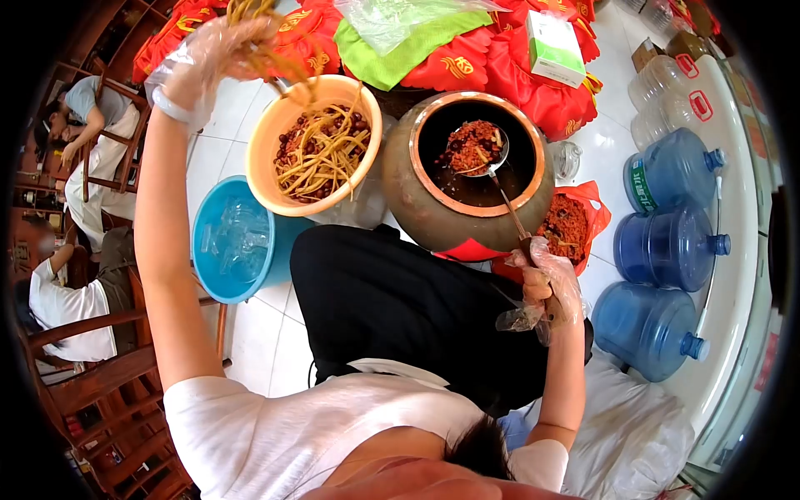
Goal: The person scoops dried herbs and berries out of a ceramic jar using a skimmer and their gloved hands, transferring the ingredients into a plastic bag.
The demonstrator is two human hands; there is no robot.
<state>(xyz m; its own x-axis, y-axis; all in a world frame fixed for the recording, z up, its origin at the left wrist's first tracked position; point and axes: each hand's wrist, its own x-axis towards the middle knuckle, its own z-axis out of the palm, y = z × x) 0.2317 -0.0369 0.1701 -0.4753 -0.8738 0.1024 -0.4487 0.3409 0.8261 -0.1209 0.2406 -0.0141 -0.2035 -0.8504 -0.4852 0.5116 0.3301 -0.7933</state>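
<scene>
Right-hand grip [546,283], gloved in clear plastic, is curled round the handle of a ladle [510,204] in the head view; the ladle's bowl, heaped with red mixture [473,146], sits at the mouth of a wide jar [433,230]. Raised beyond the cream basin [260,158], the left-hand grip [229,54] is pinching long yellowish strands [250,8], with more of them lying in the basin. Lifting the strands while holding the ladle steady appears to be the step in hand; moving on would call for a level ladle and a firm pinch. Motion blurs the strands, and the top edge cuts them off. Darkness hides the jar's depth; whether the handle touches its rim, I cannot tell.
</scene>
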